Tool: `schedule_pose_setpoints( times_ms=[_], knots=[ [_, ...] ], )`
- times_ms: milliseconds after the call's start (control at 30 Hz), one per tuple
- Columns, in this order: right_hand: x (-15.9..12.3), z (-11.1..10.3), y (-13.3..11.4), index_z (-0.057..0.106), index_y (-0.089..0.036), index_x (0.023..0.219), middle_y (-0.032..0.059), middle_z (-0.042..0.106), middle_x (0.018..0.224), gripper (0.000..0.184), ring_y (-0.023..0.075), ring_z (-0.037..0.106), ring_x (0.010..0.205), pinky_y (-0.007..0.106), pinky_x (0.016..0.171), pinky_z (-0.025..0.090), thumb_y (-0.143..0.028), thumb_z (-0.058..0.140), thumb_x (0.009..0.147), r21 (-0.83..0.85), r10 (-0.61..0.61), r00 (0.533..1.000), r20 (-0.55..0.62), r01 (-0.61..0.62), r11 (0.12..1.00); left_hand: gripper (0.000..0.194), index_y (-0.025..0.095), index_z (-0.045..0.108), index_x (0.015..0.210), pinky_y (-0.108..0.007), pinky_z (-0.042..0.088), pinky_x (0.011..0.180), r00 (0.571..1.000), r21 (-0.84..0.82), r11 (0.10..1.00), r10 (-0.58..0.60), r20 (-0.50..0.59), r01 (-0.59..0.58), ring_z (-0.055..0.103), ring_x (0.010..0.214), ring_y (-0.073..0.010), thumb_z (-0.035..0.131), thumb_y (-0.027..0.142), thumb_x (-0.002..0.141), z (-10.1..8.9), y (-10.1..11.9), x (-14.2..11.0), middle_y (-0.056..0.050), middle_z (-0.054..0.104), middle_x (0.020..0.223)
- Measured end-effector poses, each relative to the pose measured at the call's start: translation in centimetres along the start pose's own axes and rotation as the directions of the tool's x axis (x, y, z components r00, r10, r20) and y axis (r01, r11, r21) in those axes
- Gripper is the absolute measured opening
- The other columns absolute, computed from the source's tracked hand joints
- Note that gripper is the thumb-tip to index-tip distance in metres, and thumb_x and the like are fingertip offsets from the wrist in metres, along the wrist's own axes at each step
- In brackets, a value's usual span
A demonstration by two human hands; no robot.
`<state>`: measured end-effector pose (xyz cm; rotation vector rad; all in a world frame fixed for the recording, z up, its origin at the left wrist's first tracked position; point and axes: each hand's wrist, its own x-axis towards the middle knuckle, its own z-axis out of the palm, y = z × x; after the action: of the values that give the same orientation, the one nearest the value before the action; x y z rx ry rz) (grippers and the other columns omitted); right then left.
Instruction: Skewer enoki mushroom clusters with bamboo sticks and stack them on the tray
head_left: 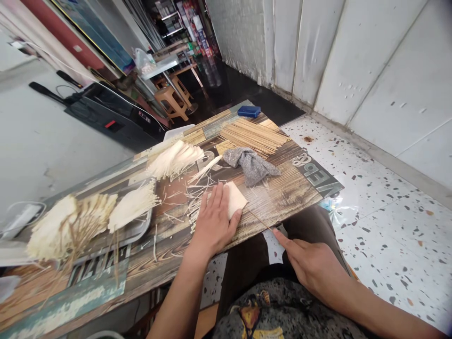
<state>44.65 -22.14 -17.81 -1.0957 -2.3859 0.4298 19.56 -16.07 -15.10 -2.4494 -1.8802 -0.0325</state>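
My left hand (213, 221) lies flat, fingers stretched out, on a pale flat piece (236, 197) that looks like enoki mushroom, with thin stems showing at its left side. In my right hand (314, 266), a thin bamboo skewer (260, 220) is pinched near its end. It points up and left, its far end meeting the corner of the pale piece; whether it goes inside is hidden. Just behind lies a crumpled grey cloth (252, 165). Loose white enoki strands (173, 195) are scattered left of my left hand.
Flat enoki pieces (176, 160) lie stacked farther back. Skewered enoki fans (70, 226) rest on a tray (146, 230) at left, sticks overhanging. Many bamboo skewers (256, 136) and a blue box (249, 111) lie at the far end of the wooden table (289, 197).
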Motion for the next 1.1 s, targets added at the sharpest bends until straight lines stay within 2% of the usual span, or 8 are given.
schedule_pose_setpoints(
  times_ms=[167,400,1100],
  knots=[
    [0.26,-0.11,-0.08,0.055,0.000,0.128,0.0064,0.063,0.067,0.044,0.0170,0.061,0.054,0.028,0.051,0.050,-0.007,0.032,0.091,0.022,0.006,1.000,-0.014,-0.006,1.000,0.065,0.004,0.023,0.148,-0.050,0.020,0.117,1.000,-0.034,0.999,-0.004,-0.022,0.003,0.019,0.145,-0.0274,0.027,0.044,0.097,0.61,-0.12,0.09,-0.020,0.026,0.154],
    [0.42,0.07,-0.34,0.056,0.001,0.126,0.0058,0.062,0.065,0.044,0.0168,0.060,0.053,0.028,0.050,0.049,-0.007,0.032,0.091,0.004,-0.002,1.000,-0.019,0.002,1.000,0.067,0.001,0.022,0.148,-0.048,0.018,0.119,0.999,-0.039,0.999,-0.034,0.043,0.035,0.015,0.145,-0.0272,0.025,0.045,0.097,0.23,0.17,0.12,-0.019,0.021,0.156],
    [0.86,0.13,-0.64,0.056,0.002,0.126,0.0063,0.063,0.065,0.046,0.0180,0.061,0.052,0.030,0.048,0.049,-0.006,0.031,0.089,-0.019,0.002,1.000,-0.014,-0.002,1.000,0.065,0.003,0.022,0.148,-0.048,0.019,0.118,1.000,-0.044,0.999,-0.016,-0.007,0.016,0.016,0.145,-0.0265,0.026,0.043,0.097,0.70,0.06,0.01,-0.019,0.024,0.155]
  ],
)
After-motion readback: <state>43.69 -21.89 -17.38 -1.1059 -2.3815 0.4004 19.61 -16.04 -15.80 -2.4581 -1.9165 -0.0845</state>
